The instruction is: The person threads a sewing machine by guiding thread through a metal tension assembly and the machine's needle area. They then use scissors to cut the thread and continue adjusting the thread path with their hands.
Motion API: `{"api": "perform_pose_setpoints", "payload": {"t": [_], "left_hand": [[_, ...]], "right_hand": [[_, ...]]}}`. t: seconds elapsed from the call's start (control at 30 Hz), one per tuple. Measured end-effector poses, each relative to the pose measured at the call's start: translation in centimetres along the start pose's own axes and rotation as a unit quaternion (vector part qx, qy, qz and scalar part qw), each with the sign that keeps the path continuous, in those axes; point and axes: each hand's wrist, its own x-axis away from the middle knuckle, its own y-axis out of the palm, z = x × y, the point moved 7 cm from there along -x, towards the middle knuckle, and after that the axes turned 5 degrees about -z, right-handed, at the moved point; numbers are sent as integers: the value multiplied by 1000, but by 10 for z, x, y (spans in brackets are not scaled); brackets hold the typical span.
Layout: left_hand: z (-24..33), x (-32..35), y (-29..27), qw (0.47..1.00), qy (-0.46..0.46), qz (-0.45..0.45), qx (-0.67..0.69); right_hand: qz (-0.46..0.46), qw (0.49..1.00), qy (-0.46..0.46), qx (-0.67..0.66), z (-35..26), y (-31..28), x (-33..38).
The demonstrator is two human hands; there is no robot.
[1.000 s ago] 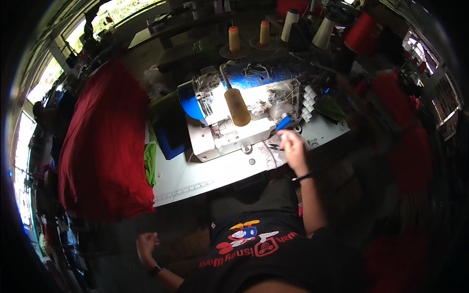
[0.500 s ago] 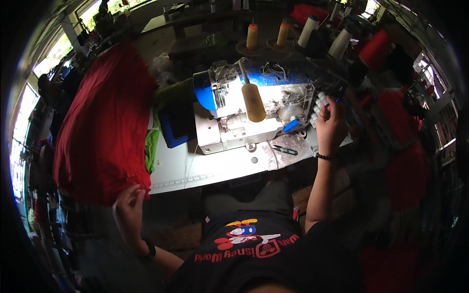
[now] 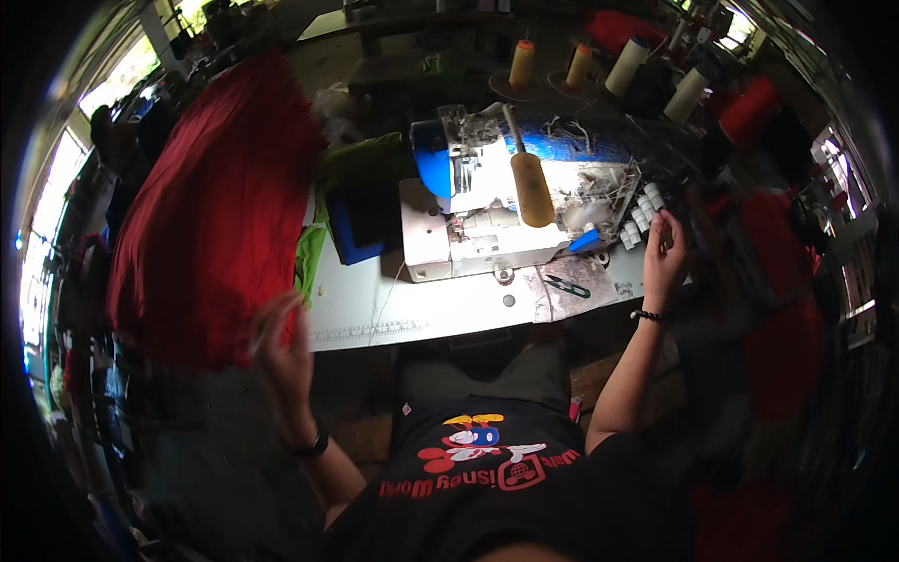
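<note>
Cluttered sewing table: left hand, fingers spread, nears red fabric left of the overlock machine; right hand, loosely curled beside it, could snag threads.

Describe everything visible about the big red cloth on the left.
The red cloth is a large, soft-looking piece of plain deep-red fabric, bunched in long folds and slanting from upper right to lower left. It hangs left of the white sewing machine, its right edge overlapping the left end of the white table. The blurred left hand is raised at its lower edge; actual contact cannot be told.
</note>
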Motion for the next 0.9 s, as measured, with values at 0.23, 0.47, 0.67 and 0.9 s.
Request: {"api": "perform_pose_setpoints", "payload": {"t": [0.23, 0.47, 0.67, 0.9], "left_hand": [[3, -44, 154, 979, 37, -86, 181], [4, -57, 243, 971, -2, -184, 150], [-6, -29, 277, 894, -137, -284, 319], [15, -2, 277, 774, -197, -308, 518]], "right_hand": [[-45, 997, 64, -20, 32, 17, 2], [30, 960, -170, 220, -38, 4, 19], [-207, 905, 75, -364, -13, 95, 125], [-424, 737, 290, -439, -73, 218, 151]]}}
